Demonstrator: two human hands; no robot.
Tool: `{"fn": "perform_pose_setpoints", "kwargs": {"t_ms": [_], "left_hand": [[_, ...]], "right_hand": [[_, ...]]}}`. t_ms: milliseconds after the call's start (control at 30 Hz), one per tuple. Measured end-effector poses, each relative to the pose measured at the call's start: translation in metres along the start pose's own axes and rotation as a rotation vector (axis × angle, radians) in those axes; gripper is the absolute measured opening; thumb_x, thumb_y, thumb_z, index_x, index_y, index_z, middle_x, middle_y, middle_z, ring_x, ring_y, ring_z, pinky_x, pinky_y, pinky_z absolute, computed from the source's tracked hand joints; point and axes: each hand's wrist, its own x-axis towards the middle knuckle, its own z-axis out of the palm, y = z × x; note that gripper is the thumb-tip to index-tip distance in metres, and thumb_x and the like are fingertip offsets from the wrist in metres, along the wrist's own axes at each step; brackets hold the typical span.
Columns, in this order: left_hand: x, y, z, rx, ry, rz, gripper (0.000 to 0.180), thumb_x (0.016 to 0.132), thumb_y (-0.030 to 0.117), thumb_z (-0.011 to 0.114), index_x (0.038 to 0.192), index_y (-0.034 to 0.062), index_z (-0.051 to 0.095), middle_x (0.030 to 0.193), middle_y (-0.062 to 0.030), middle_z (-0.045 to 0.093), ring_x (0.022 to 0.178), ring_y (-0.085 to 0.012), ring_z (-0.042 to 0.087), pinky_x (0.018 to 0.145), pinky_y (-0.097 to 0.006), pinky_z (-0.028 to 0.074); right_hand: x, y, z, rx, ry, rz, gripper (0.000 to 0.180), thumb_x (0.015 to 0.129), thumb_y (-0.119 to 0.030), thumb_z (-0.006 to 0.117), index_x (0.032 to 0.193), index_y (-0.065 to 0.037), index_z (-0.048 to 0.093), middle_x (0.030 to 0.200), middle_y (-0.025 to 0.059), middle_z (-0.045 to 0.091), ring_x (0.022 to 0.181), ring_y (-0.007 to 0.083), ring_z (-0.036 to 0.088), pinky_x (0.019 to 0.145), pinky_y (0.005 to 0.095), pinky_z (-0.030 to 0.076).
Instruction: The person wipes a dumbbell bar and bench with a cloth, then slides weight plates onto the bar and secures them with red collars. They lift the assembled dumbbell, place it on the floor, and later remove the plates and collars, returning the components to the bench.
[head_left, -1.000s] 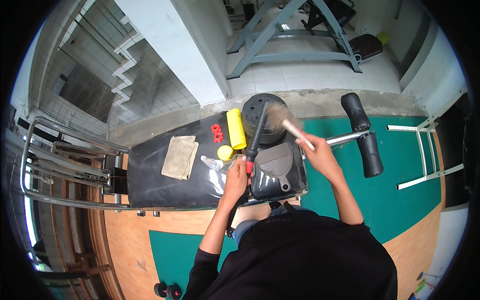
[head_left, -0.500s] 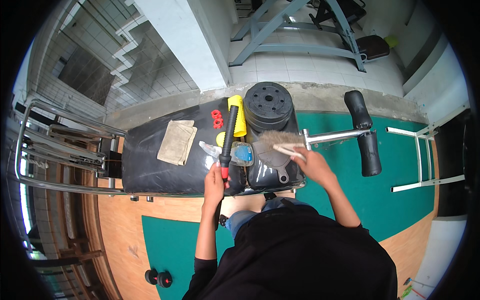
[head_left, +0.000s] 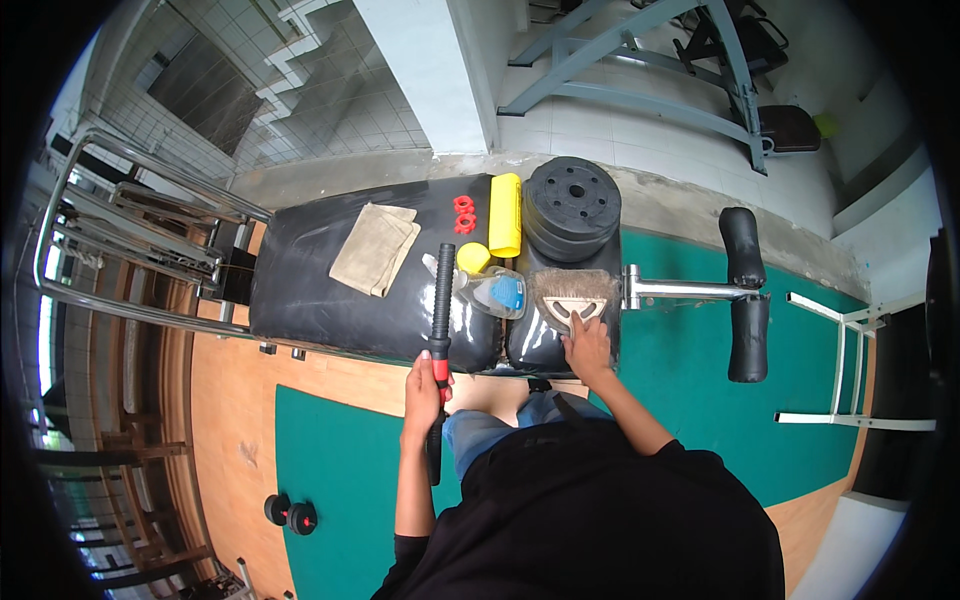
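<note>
Red section of black bar (head_left: 441, 310) is gripped in left hand (head_left: 420, 398), fingers wrapped round it. Bar is held nearly in line with the forearm; upper end is seen over the long bench pad (head_left: 300, 290), lower end beside the jeans. Whether the pad is touched by the bar can't be told.

Beige handle of bristle brush (head_left: 579, 287) is touched by fingers of right hand (head_left: 590, 348), one finger stretched along it; whether it is pinched or only pressed can't be told. Brush is placed over the short bench pad (head_left: 543, 352), bristles turned away from the person.

Clear bottle (head_left: 503, 296) with blue label is laid between bar and brush, its nozzle end partly covered by the bar. Yellow round piece (head_left: 472, 258) is seen just beside it, yellow cylinder (head_left: 506, 215) beyond. Two red star-shaped collars (head_left: 464, 214) are set left of the cylinder, folded beige cloth (head_left: 375, 250) farther left. Black weight plates (head_left: 573, 205) are stacked beyond the brush. Green mat (head_left: 680, 365) is spread below; dumbbell (head_left: 290, 513) is left near its edge.
</note>
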Motion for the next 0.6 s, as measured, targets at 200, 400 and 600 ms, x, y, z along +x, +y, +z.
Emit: {"fn": "perform_pose_setpoints", "kwargs": {"t_ms": [200,400,600], "left_hand": [[-0.011,-0.005,-0.010,-0.034,0.056,-0.014,0.044,0.100,0.040,0.026,0.085,0.0046,0.048,0.063,-0.0057,0.052,0.046,-0.0097,0.048,0.043,-0.024,0.039],[-0.029,-0.012,-0.023,-0.131,0.185,-0.023,0.044,0.101,0.040,0.025,0.089,0.0043,0.048,0.064,-0.0059,0.053,0.046,-0.0100,0.048,0.043,-0.024,0.040],[-0.051,-0.019,-0.038,-0.210,0.247,-0.016,0.045,0.100,0.041,0.027,0.098,0.0027,0.051,0.065,-0.0046,0.054,0.048,-0.0089,0.048,0.046,-0.022,0.041]], "right_hand": [[0.005,-0.010,-0.022,0.073,0.068,-0.049,0.074,0.073,-0.043,0.070,0.129,-0.002,0.045,0.104,0.0145,0.044,0.095,0.0302,0.043,0.079,0.0413,0.038],[0.078,-0.095,-0.039,0.390,0.133,-0.499,0.089,0.066,-0.042,0.077,0.131,0.003,0.037,0.113,0.0206,0.041,0.105,0.0364,0.040,0.089,0.0456,0.035],[0.142,-0.160,-0.021,0.405,0.130,-0.671,0.058,0.065,-0.035,0.077,0.111,-0.005,0.058,0.115,0.0093,0.052,0.104,0.0318,0.048,0.088,0.0394,0.041]]}}
